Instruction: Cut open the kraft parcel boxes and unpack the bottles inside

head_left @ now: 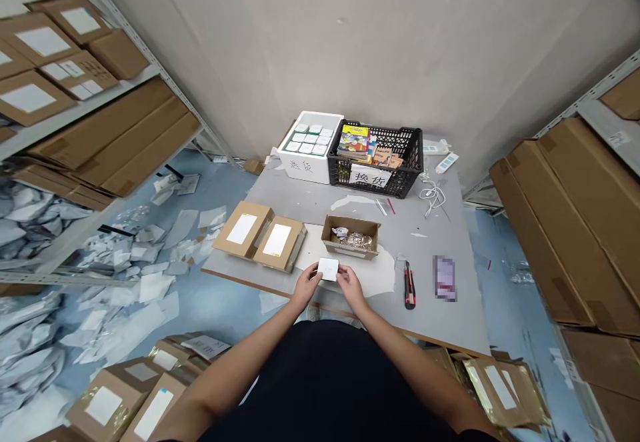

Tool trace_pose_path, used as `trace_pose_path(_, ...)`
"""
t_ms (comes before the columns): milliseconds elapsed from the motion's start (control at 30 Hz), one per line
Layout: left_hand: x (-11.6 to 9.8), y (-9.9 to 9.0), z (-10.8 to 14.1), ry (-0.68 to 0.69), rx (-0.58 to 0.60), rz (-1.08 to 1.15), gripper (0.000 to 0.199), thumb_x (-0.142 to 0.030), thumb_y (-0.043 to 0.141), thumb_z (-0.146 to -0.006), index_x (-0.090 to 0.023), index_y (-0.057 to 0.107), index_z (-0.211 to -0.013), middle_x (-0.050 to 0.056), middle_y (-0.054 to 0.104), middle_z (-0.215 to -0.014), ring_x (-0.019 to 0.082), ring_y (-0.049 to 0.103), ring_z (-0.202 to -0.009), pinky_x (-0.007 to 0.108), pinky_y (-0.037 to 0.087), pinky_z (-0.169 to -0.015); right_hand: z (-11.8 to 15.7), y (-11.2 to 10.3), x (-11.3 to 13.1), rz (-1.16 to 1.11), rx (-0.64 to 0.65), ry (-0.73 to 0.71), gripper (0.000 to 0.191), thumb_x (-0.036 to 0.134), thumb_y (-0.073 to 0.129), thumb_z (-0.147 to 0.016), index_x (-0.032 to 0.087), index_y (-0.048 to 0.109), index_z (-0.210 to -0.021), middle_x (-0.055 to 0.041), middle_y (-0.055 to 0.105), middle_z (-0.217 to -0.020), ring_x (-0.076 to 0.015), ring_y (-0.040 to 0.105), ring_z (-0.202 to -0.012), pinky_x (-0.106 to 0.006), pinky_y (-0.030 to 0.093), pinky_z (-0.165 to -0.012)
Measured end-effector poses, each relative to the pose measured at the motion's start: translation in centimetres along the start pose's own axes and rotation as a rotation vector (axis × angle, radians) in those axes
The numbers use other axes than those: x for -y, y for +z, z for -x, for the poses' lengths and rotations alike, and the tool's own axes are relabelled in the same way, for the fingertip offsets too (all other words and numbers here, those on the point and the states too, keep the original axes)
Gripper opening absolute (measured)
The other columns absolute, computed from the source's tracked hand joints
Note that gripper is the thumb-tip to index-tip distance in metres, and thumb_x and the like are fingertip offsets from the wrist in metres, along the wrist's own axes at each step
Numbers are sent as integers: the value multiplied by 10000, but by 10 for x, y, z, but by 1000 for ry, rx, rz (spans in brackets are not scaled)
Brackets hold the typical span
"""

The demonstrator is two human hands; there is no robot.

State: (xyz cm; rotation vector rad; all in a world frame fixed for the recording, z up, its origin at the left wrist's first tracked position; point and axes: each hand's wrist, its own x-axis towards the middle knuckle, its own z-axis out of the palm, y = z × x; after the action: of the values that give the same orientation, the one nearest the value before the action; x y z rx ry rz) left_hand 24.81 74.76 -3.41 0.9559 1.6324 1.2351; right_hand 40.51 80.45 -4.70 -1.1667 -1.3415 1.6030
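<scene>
Head view: left hand (305, 287) and right hand (352, 289) pinch a white square panel (329, 269).

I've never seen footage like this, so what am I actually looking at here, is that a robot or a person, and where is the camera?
There is no machine here. These are a person's own two bare hands, shown in a single picture from a camera worn on the head. It looks forward and down, so the arms come up from the bottom edge.

The left hand and the right hand together hold a small flat white square item above a grey table. On the table lie two closed brown cardboard boxes with white labels, an open brown cardboard box with small items inside, and a red-and-black utility knife. Farther back stand a white foam box and a black plastic crate.
</scene>
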Motion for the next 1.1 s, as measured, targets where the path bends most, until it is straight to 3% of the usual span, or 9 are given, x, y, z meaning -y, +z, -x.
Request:
trace_pose_path(167,-28,5,31,19,-155,-85,474,-440,579,-840,-204,595,-1250,108,594,-1315,251,575,-1195,425,461,-1021,19,2,26,-5,45,-81,316,344,586,-814,240,595,-1112,-100,642,-1188,-243,627,-1101,-454,506,-962)
trace_pose_path(300,-62,-7,43,53,-263,-117,446,-454,563,-862,-247,602,-1255,77,588,-1320,249,546,-1230,404,466,-1023,25,15,62,-57,132,-98,353,326,589,-830,260,561,-1175,-92,594,-1246,-239,588,-1166,-438,517,-971)
trace_pose_path(400,-90,-23,37,99,-311,-131,442,-463,553,-875,-269,596,-1269,65,575,-1331,253,530,-1244,398,465,-1027,21,31,91,-83,165,-114,392,318,590,-842,283,528,-1227,-82,552,-1284,-236,550,-1212,-433,515,-986)
trace_pose_path(533,-128,-45,10,198,-314,-118,439,-446,536,-897,-294,569,-1307,57,550,-1342,248,511,-1260,385,457,-1038,-3,55,126,-96,140,-182,420,322,582,-859,301,503,-1271,-84,493,-1315,-240,499,-1263,-428,497,-1020)
trace_pose_path(667,-158,-71,-39,305,-290,-126,455,-438,531,-903,-316,540,-1342,51,544,-1326,240,498,-1266,369,440,-1057,-52,80,152,-79,94,-247,445,358,600,-858,318,501,-1290,-92,460,-1324,-263,498,-1263,-434,505,-1017)
trace_pose_path(800,-179,-101,-108,353,-228,-103,489,-456,521,-906,-307,515,-1371,65,527,-1323,237,511,-1252,343,465,-1027,-118,106,180,-13,18,-323,463,382,594,-868,317,489,-1314,-98,470,-1318,-269,506,-1255,-444,506,-1012)
trace_pose_path(1100,-247,-146,-314,567,-130,-7,483,-465,519,-919,-239,547,-1345,93,536,-1346,234,493,-1262,332,426,-1043,-313,142,258,124,-69,-516,510,405,599,-850,223,485,-1312,-129,533,-1324,-260,558,-1185,-454,491,-995)
